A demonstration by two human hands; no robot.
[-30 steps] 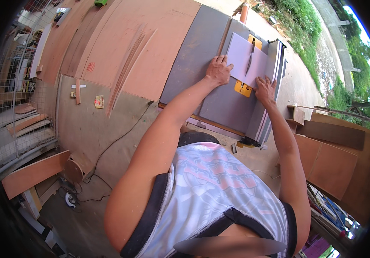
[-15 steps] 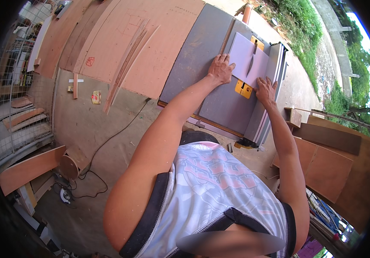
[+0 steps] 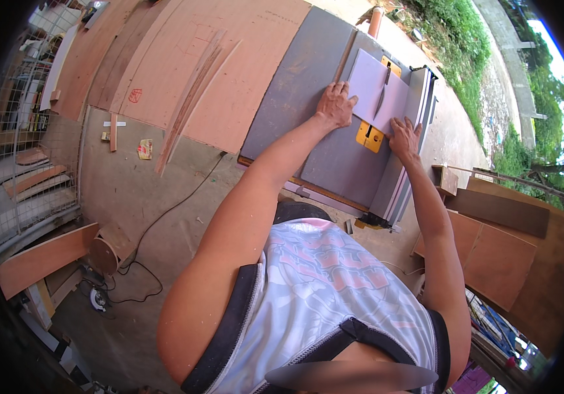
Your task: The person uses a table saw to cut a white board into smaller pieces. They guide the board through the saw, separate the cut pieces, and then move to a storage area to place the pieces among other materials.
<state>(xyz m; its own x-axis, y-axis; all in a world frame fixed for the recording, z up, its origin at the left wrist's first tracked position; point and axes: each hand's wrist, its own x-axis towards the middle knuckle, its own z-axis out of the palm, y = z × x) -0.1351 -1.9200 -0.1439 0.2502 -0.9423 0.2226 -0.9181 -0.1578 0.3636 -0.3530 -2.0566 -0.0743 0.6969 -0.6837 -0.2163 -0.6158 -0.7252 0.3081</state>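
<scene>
My left hand (image 3: 337,105) grips the left edge of a pale lilac board (image 3: 366,85) with bent fingers, over the grey saw table (image 3: 282,98). My right hand (image 3: 405,136) holds the board's near right corner, fingers curled beside the rail-like fence (image 3: 413,98). The board lies across a round saw blade (image 3: 381,100), which rises through it in a narrow slot. A yellow insert plate (image 3: 368,136) shows just in front of the board, and another piece of it behind.
Left of the saw stands a plywood worktop (image 3: 223,79) bearing long thin strips (image 3: 190,105). A cord (image 3: 183,197) runs over the floor toward a circular saw (image 3: 98,299). Wooden panels (image 3: 498,262) lie at right, a wire cage (image 3: 26,131) stands left, and grass (image 3: 456,59) lies beyond.
The view has shifted slightly. Both hands and the board look almost still relative to the saw table, with the blade in the same place in the board.
</scene>
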